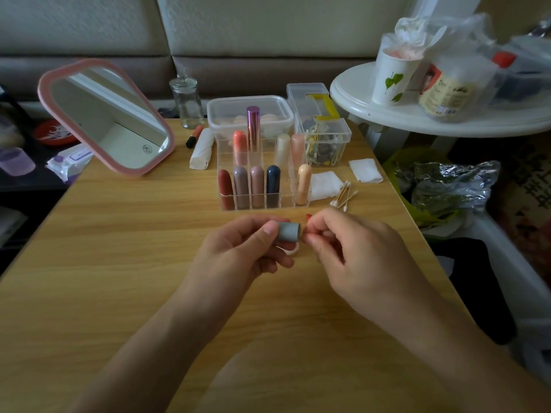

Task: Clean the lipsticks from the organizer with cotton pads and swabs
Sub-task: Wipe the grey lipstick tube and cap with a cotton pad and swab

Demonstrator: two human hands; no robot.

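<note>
The left hand [238, 248] had its grip closed around a grey tube [289, 231]. The thumb pressed on the near side and the curled fingers wrapped the far side. The tube was held level above the counter [119, 263], with its open end pointing to the right. A pale pad [293, 249] showed under the lower fingers of this hand.

The right hand [351, 245] had its grip narrowed to a pinch. The thumb and forefinger met at the tube's open end on a small red-tipped item [308, 217]; what this item was could not be determined. The remaining fingers were curled under. Both forearms reached in from the near edge, and the wrists were raised off the wood-grain surface.

The clear plastic organizer [287, 201] stood just beyond the hands. Round-capped lipsticks [225, 186] stood upright in its compartments. Square white cotton pads [325, 184] lay just right of it, and wooden-stemmed swabs [344, 196] lay in a loose bundle beside them. A pink-framed mirror [107, 117] leaned at the far left.
</note>
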